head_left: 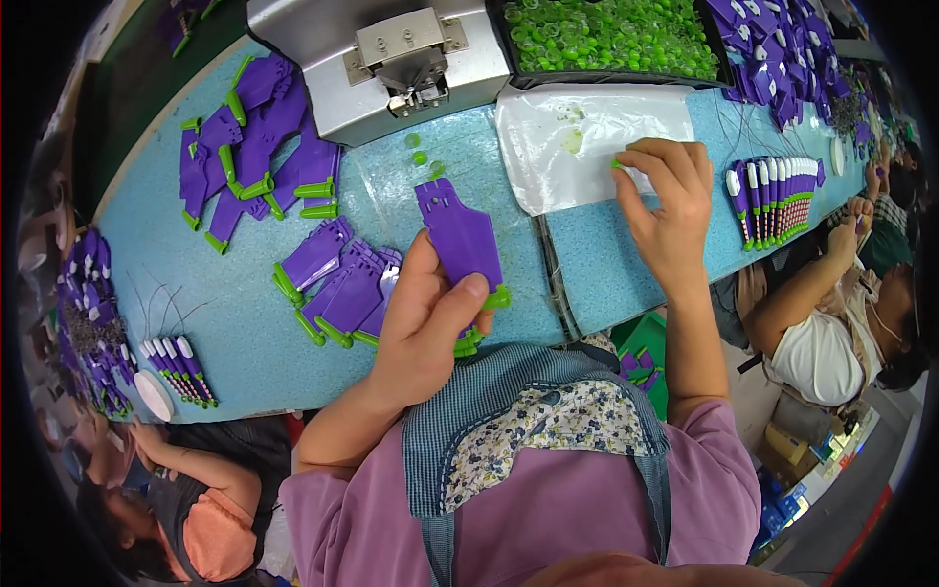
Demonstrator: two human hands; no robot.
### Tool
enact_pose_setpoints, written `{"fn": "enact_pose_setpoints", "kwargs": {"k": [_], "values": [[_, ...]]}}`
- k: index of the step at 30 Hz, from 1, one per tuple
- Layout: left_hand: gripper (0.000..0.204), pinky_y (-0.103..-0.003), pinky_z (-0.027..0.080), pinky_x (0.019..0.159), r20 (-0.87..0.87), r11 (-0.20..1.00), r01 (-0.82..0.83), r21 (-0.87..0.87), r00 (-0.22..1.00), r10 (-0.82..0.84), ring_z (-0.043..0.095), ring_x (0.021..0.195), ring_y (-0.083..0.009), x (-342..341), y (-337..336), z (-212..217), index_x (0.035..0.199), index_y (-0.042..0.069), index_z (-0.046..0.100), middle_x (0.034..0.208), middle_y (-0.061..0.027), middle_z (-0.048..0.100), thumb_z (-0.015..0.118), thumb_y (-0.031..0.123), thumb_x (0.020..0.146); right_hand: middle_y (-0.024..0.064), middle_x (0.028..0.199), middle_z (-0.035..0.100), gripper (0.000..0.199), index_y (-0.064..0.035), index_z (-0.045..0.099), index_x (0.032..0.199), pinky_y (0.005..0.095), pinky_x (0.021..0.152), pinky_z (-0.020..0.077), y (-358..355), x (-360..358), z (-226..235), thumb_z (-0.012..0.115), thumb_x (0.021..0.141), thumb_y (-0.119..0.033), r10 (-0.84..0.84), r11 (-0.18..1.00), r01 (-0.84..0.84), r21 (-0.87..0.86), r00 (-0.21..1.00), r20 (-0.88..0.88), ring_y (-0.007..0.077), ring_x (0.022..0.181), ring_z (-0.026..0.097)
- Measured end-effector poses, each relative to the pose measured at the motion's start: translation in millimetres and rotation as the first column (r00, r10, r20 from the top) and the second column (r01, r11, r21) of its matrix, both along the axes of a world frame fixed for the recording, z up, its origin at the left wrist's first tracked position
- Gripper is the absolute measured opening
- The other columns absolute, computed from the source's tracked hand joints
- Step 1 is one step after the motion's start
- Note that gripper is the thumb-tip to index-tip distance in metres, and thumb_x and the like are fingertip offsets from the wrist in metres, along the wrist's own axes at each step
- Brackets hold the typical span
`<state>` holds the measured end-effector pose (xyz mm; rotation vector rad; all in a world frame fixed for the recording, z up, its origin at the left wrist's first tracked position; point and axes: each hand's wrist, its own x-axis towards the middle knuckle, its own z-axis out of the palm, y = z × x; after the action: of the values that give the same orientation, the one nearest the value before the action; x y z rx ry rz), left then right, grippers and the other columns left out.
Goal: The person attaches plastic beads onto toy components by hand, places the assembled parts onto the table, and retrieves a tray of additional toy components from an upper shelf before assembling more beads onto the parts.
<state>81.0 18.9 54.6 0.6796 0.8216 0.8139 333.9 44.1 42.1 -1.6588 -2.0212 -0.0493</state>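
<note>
My left hand [421, 338] is closed on a flat purple plastic piece [465, 240] with a bright green tip at its lower end, thumb on top. The slotted narrow end points up and away from me. My right hand [675, 210] is raised over a white plastic sheet [533, 181], thumb and forefinger pinching a small green bead-like piece [615, 164]. A few similar green pieces [420, 158] lie on the table just beyond the purple part. Beside my left hand rests a fanned stack of purple pieces [342, 289] with green ends.
A metal machine [323, 98] stands at the back, next to a black tray [626, 80] heaped with small green pieces. More purple pieces [259, 147] are piled on the blue table [245, 333] at left. Rows of assembled purple parts [773, 196] lie near co-workers on both sides.
</note>
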Motion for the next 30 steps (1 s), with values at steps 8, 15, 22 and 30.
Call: {"fn": "enact_pose_setpoints", "kwargs": {"k": [8, 15, 22, 30], "values": [[0.027, -0.023, 0.05, 0.071, -0.085, 0.953, -0.118, 0.28, 0.985, 0.147, 0.064, 0.085, -0.0136, 11.0, -3.9, -1.9, 0.113, -0.004, 0.05, 0.097, -0.0117, 0.066, 0.061, -0.004, 0.088, 0.01, 0.096, 0.063, 0.017, 0.0007, 0.068, 0.09, 0.0302, 0.086, 0.0407, -25.1, -35.3, 23.2, 0.072, 0.073, 0.001, -0.019, 0.9, -0.362, -0.242, 0.522, -0.853, 0.0194, 0.094, 0.054], [0.025, -0.02, 0.048, 0.065, -0.163, 0.934, -0.102, 0.343, 0.972, 0.167, 0.063, 0.077, -0.0104, 6.5, -4.8, 5.8, 0.11, -0.004, 0.051, 0.092, -0.0111, 0.067, 0.062, -0.004, 0.087, 0.0097, 0.094, 0.063, 0.016, -0.001, 0.068, 0.088, 0.03, 0.082, 0.0412, -26.3, -49.6, 27.4, 0.074, 0.073, -0.002, 0.042, 0.858, -0.448, -0.25, 0.548, -0.835, 0.019, 0.09, 0.054], [0.022, -0.021, 0.049, 0.067, -0.151, 0.95, -0.083, 0.301, 0.98, 0.133, 0.063, 0.077, -0.0115, 4.1, -6.3, 2.0, 0.106, -0.005, 0.052, 0.09, -0.0121, 0.066, 0.063, -0.005, 0.086, 0.0082, 0.088, 0.064, 0.014, -0.0022, 0.067, 0.083, 0.0276, 0.07, 0.044, -38.2, -58.4, 17.0, 0.075, 0.072, 0.0, -0.07, 0.827, -0.462, -0.32, 0.481, -0.874, 0.0175, 0.077, 0.057], [0.025, -0.021, 0.046, 0.07, -0.318, 0.974, -0.09, 0.208, 0.936, 0.154, 0.06, 0.083, -0.0083, -48.7, 1.3, 11.1, 0.112, -0.002, 0.051, 0.089, -0.0043, 0.064, 0.059, -0.005, 0.088, 0.0068, 0.079, 0.063, 0.014, -0.0022, 0.066, 0.083, 0.0274, 0.065, 0.0461, -14.0, -79.5, 16.2, 0.076, 0.073, -0.003, 0.054, 0.801, -0.503, -0.324, 0.601, -0.798, 0.0174, 0.072, 0.059]]}}
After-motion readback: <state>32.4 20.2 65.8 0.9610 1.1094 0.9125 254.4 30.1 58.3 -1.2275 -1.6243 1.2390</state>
